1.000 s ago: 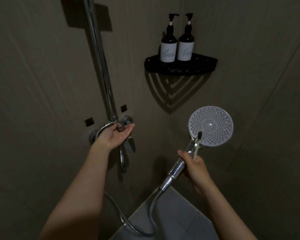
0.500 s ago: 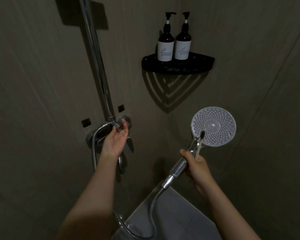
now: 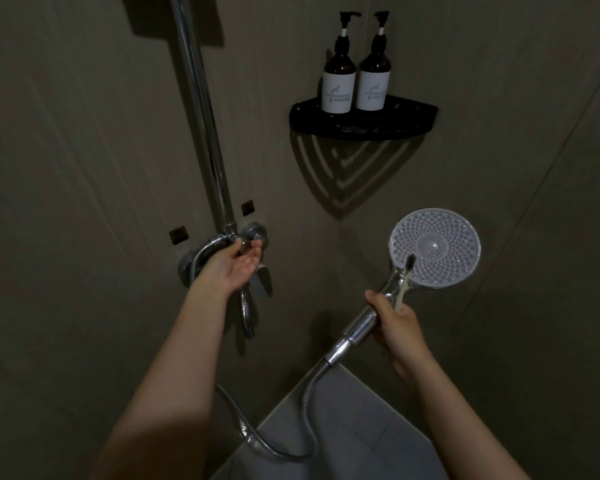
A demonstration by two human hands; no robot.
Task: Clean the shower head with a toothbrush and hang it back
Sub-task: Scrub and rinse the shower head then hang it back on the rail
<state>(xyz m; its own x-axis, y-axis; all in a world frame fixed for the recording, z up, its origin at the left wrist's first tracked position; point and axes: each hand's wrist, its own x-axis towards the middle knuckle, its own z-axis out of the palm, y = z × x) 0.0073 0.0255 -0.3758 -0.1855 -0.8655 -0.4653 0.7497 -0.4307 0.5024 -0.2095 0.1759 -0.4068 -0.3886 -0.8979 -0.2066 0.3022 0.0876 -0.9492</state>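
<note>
My right hand (image 3: 397, 323) grips the chrome handle of the round shower head (image 3: 435, 247), whose nozzle face points toward me at the right. The same hand also holds a pale toothbrush (image 3: 405, 284), its dark bristles lying against the lower left of the face. My left hand (image 3: 232, 265) is at the wall mixer valve (image 3: 253, 233), fingertips pinched on a small knob at the foot of the chrome riser pole (image 3: 205, 116). The metal hose (image 3: 305, 403) loops down from the handle and back up toward the valve.
A black corner shelf (image 3: 416, 119) high on the wall carries two dark pump bottles (image 3: 338, 83). A spout (image 3: 247, 317) and lever hang below the valve. Tiled walls meet in a corner on the right. A lighter floor tile (image 3: 361, 438) shows at the bottom.
My left hand has turned at the valve, from palm-up under the knob to fingers pinching it. The right hand and shower head have stayed nearly still.
</note>
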